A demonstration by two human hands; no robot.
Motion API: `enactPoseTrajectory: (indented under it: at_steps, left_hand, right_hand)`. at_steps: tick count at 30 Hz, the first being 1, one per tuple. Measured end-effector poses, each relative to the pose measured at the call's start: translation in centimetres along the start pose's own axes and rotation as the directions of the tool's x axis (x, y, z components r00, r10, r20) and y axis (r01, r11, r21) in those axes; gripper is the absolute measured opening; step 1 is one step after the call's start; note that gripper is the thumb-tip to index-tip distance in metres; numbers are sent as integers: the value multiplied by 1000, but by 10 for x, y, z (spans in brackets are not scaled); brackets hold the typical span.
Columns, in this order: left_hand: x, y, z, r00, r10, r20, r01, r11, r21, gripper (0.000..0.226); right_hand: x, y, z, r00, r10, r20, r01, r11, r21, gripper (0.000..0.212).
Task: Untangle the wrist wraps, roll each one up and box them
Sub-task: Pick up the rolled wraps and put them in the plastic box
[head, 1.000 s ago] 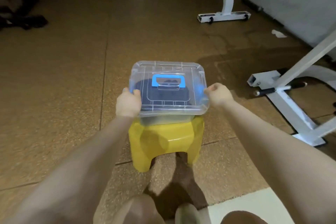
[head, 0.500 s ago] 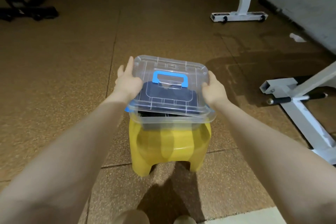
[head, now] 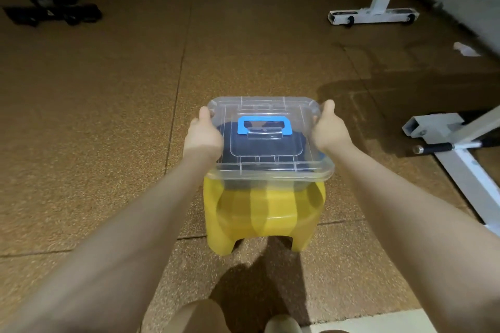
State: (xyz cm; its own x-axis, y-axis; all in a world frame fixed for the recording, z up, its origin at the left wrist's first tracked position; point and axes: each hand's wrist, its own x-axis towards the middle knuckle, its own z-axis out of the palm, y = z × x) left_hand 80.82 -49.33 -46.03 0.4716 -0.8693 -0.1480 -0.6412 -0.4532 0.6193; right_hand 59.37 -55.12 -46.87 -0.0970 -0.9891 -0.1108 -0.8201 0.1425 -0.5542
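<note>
A clear plastic storage box is seen on top of a yellow plastic stool, its transparent lid in place and a blue handle lying flat near the lid's far edge. The box is gripped at both sides: the left hand is curled round the lid's left edge, thumb laid on the far left corner, and the right hand is curled round the right edge, thumb up at the far right corner. Dark material, probably the rolled wrist wraps (the shapes are blurred by the plastic), is visible inside the box beneath the lid. The stool is stood on brown speckled rubber flooring. White gym bench frames are seen at the floor's far right, and black equipment at its far left corner.
</note>
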Motion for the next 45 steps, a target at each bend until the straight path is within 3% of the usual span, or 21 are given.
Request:
enactPoseTrajectory:
  at_steps: [6, 9, 12, 16, 20, 24, 27, 30, 32, 37, 40, 43, 45]
  left_hand:
    - [7, -5, 14, 998, -68, -8, 68, 996, -54, 36]
    - [10, -8, 14, 992, -120, 50, 128, 968, -218, 36]
    - [8, -6, 8, 976, -181, 117, 211, 917, -338, 54]
    - [5, -8, 6, 954, -275, 122, 301, 869, -393, 68]
    - [4, -14, 8, 931, -358, 71, 351, 825, -443, 57]
    - [4, -15, 12, 949, -314, 33, 296, 846, -443, 37]
    - [6, -13, 13, 969, -244, 20, 234, 897, -375, 41]
    - [10, -6, 11, 999, -38, -13, 35, 982, -186, 57]
    - [15, 2, 9, 999, 32, 23, -29, 993, -112, 65]
    - [24, 20, 12, 996, 42, 78, -58, 976, 209, 74]
    - [32, 19, 16, 983, 173, 60, -181, 881, 438, 79]
    - [42, 22, 15, 938, 307, 160, -346, 806, 480, 79]
    - [44, 29, 14, 919, 326, 223, -395, 788, 472, 69]
  right_hand:
    - [10, 2, 3, 999, 50, 11, -50, 998, 40, 24]
    - [9, 6, 6, 996, 86, 28, -90, 981, 172, 24]
    - [7, 8, 3, 992, 104, 67, -120, 946, 302, 30]
    - [4, 8, 2, 991, 126, 45, -133, 969, 207, 51]
    - [4, 6, 1, 969, 245, -35, -236, 956, 174, 55]
    - [8, 9, 3, 966, 257, -31, -246, 950, 194, 47]
    - [11, 16, 3, 972, 229, 43, -230, 911, 342, 56]
    - [12, 24, -2, 972, 156, 175, -225, 828, 513, 65]
    - [17, 28, -3, 979, 64, 195, -157, 845, 512, 64]
    - [30, 12, -3, 994, -23, 106, -15, 936, 351, 59]
    - [34, 4, 0, 997, -61, 42, 55, 992, 117, 45]
    - [40, -3, 3, 994, -51, 101, 62, 992, -111, 44]
    - [47, -10, 2, 989, -92, 113, 118, 959, -256, 45]
